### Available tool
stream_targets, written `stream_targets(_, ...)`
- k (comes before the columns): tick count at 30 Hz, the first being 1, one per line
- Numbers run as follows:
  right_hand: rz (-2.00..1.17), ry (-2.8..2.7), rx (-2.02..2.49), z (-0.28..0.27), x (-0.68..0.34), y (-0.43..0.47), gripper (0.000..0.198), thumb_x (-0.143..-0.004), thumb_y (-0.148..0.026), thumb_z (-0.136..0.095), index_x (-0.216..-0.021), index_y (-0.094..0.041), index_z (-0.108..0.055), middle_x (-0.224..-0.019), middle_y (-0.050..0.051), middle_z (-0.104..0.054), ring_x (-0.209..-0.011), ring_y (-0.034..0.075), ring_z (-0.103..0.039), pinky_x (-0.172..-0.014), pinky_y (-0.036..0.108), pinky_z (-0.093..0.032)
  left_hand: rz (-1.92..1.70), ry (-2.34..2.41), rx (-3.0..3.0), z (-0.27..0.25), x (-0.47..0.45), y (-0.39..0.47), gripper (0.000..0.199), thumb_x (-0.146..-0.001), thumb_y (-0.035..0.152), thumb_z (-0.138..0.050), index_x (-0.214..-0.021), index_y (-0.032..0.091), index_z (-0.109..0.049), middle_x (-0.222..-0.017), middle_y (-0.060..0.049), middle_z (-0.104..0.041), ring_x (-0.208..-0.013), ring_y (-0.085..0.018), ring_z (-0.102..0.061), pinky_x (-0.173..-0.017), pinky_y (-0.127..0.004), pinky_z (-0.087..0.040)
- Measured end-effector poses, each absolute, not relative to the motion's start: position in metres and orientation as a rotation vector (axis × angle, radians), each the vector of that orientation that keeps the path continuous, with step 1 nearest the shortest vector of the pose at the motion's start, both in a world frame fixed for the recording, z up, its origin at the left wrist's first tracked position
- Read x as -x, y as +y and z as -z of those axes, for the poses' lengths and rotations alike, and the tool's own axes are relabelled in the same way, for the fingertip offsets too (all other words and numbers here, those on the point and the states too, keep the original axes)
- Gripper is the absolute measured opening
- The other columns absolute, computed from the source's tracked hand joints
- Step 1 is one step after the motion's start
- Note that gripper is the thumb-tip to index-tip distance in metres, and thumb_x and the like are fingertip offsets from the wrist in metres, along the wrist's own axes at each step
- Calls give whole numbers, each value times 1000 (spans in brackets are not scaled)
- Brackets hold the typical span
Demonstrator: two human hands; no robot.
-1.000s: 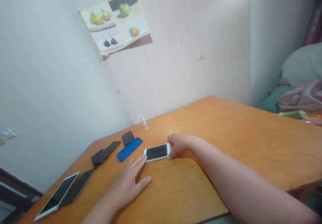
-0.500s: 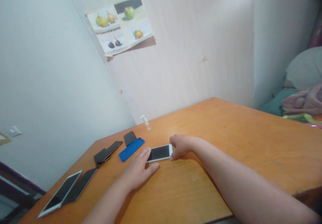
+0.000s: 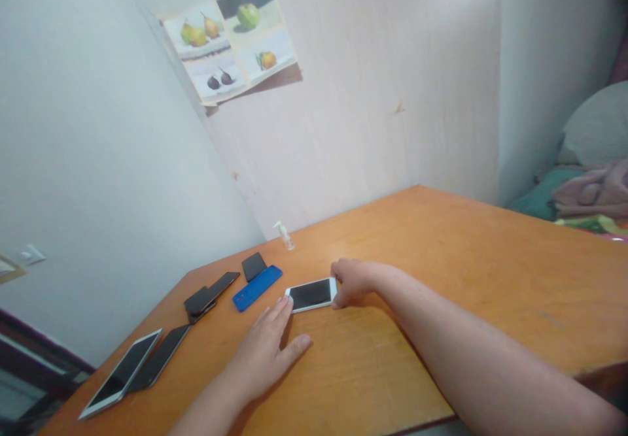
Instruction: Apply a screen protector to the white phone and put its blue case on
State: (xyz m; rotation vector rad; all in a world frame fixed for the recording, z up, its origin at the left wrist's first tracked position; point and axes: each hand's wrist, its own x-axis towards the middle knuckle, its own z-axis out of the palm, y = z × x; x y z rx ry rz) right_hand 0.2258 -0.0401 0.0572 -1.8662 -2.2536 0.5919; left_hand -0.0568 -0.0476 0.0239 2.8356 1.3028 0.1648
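Note:
A white smartphone (image 3: 312,294) with a dark screen lies face up on the wooden table. My right hand (image 3: 350,282) grips its right end, thumb on the near side and fingers on the far side. At the phone's left end is my left hand (image 3: 272,348), open, with its fingertips at the corner and its thumb spread away. Just beyond that hand lies a blue phone (image 3: 258,288), its back facing up. A small dark phone-like slab (image 3: 254,267) rests against the blue one's far edge.
Toward the left edge of the table (image 3: 471,266) are a white tablet (image 3: 122,374), a dark device (image 3: 161,357) touching it, and overlapping black phones (image 3: 210,295). A clear pump bottle (image 3: 284,236) stands near the wall. Bedding (image 3: 593,187) is piled at right.
My left hand has drawn back slightly toward me, uncovering the white phone's left end. My right hand keeps its grip. The view has shifted a little.

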Motion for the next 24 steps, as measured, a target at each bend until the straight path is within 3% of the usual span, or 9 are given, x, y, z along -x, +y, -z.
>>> stream_targets(8, -596, -2234, 1880, -54, -226, -38, 66, -55, -55, -80, -110, -22, -66, -112, 9, -70, -94, 27, -68, -65, 30, -48, -211, 1364, -2802, -28, 26, -27, 84, -89, 72, -42, -147, 12, -42, -154, -19, -39, -143, -35, -35, -117, -51, -31)
stream_targets(12, -582, -2262, 1875, -53, -226, -36, 66, -55, -54, -79, -109, -20, -67, -113, 11, -70, -94, 28, -68, -64, 30, -49, -185, 1261, -2838, -27, 43, -59, 82, -88, 69, -47, -153, 20, -34, -159, -13, -28, -145, -34, -31, -117, -51, -31)
stream_targets(16, -570, -2281, 1868, -52, -225, -35, 69, -53, -56, -79, -110, -18, -66, -112, 12, -70, -93, 29, -68, -64, 31, -49, -94, 1266, -2822, -27, 47, -66, 82, -90, 69, -44, -154, 20, -31, -161, -12, -24, -147, -33, -26, -120, -53, -26)
stream_targets(24, -566, -2249, 1866, -50, -225, -36, 66, -52, -56, -79, -106, -21, -66, -107, 9, -72, -89, 27, -68, -59, 29, -47, -173, 1392, -2798, -27, 12, -29, 84, -90, 73, -37, -148, 13, -40, -154, -20, -37, -144, -36, -32, -118, -57, -23)
